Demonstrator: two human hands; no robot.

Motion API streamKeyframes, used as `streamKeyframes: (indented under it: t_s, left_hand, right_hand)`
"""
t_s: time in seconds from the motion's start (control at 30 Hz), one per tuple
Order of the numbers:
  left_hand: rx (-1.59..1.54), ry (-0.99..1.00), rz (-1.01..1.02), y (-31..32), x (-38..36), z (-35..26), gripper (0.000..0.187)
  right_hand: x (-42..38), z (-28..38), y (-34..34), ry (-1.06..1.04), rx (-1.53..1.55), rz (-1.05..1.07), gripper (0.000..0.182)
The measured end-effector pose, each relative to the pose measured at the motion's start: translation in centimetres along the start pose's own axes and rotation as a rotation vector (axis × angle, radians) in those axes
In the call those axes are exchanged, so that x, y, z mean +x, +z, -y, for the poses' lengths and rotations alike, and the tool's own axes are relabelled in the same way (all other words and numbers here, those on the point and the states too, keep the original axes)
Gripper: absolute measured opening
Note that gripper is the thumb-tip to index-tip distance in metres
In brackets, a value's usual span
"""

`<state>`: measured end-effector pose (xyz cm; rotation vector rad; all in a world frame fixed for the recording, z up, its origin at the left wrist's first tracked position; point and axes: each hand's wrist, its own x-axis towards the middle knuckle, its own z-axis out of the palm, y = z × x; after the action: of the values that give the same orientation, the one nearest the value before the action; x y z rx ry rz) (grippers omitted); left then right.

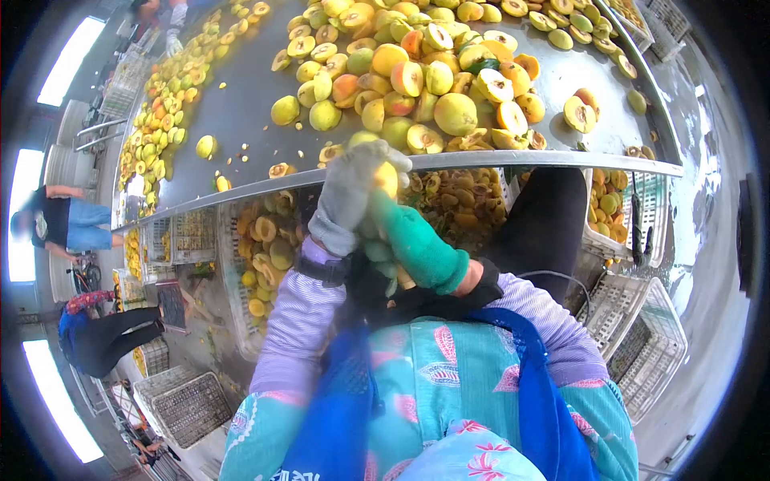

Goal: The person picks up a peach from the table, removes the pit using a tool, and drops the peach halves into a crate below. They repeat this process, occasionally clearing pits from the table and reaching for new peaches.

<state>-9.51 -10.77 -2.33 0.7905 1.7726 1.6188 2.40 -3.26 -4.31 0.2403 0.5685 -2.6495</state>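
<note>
The left hand (353, 192), in a grey work glove, is curling its fingers around a yellow fruit (387, 178) and holding it just at the near edge of the metal table (241, 104); the grip is enclosing the fruit from the 9 o'clock side, which is steadying it for the other hand. The right hand (405, 236), in a green glove, is closing in from 5 o'clock directly below the fruit; its fingers are pressed together, apparently about a small tool, though what it is gripping cannot be told.

The fruit is being held over the table's edge rather than above the heap, so that whatever is dropping is landing in the crates below; one white crate (241, 240) at 8 o'clock of the hands is holding halved fruit, and a second container (465, 204) at 3 o'clock is holding darker pits and scraps.

The heap of whole and halved fruit (433, 72) is lying at 12 o'clock, within easy reach; empty crates (642, 337) are standing at 4 o'clock; another person's gloved hand (174, 36) is working at the far edge, at 11 o'clock.
</note>
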Motion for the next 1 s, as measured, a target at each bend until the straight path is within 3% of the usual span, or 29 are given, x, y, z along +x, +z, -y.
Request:
streamKeyframes:
  t_s: [0.13, 0.17, 0.23, 0.3, 0.37, 0.4, 0.47, 0.53, 0.63, 0.67, 0.77, 0.8, 0.87, 0.9, 0.97, 1.0]
  left_hand:
    - [-0.846, -0.070, -0.062, 0.8, -1.1, -0.6, 0.036]
    - [-0.731, -0.069, -0.242, 0.3, -2.3, -0.4, 0.034]
    - [-0.493, -0.062, -0.582, -1.9, -4.4, 0.1, 0.030]
    - [0.170, -0.105, -0.565, -8.3, -6.3, 0.9, 0.031]
    - [0.788, -0.160, -0.459, -9.7, -4.2, -1.2, 0.034]
    - [1.087, -0.185, -0.389, -10.0, -2.4, -2.5, 0.035]
    - [1.043, -0.230, -0.350, -7.5, 2.9, -5.2, 0.037]
    - [1.293, -0.295, -0.277, -8.1, 8.9, -2.0, 0.045]
    - [1.340, -0.136, -0.256, -10.9, 13.3, 2.2, 0.052]
    - [1.302, -0.221, -0.166, -10.9, 12.7, 0.4, 0.048]
    - [0.349, -0.408, -0.098, -12.6, 8.8, -1.5, 0.043]
    - [0.236, -0.230, -0.061, -11.5, 6.3, -2.6, 0.038]
    - [0.365, 0.119, -0.024, -9.6, 2.8, -2.5, 0.035]
    - [0.615, 0.303, -0.011, -8.9, 2.4, -1.8, 0.037]
    - [0.485, 0.349, -0.005, -6.7, 1.7, -1.2, 0.041]
    - [0.108, 0.199, -0.012, -5.2, 1.4, -1.2, 0.042]
  right_hand:
    - [0.2, 0.4, 0.1, 0.160, 0.376, 0.413, 0.046]
    - [0.2, 0.5, 0.2, 0.196, 0.485, 0.537, 0.046]
    - [-1.1, 0.7, 0.1, 0.187, 0.466, 0.389, 0.045]
    - [-2.5, 0.6, -2.4, 0.181, 0.467, 0.144, 0.047]
    - [-2.5, -1.4, -6.2, 0.193, 0.351, -0.332, 0.046]
    - [-2.7, -2.2, -8.1, 0.235, 0.275, -0.227, 0.043]
    - [-2.4, -1.6, -6.3, 0.198, 0.214, -0.185, 0.044]
    - [-1.8, -0.5, -4.7, 0.126, 0.177, -0.142, 0.047]
    - [-1.6, 0.4, -4.1, -0.046, 0.036, -0.270, 0.044]
    - [-1.8, 1.0, -3.6, -0.096, -0.097, -0.331, 0.044]
    - [-1.9, 2.9, -1.9, -0.279, -0.457, -0.477, 0.042]
    - [-1.2, 3.2, -1.3, -0.370, -0.559, -0.508, 0.042]
    - [0.8, 3.2, -1.4, -0.637, -0.877, -0.510, 0.036]
    - [1.6, 3.1, -1.2, -0.719, -1.008, -0.532, 0.033]
    - [2.7, 3.1, -0.8, -0.891, -1.270, -0.586, 0.028]
    - [2.9, 3.2, -1.5, -0.952, -1.522, -0.486, 0.019]
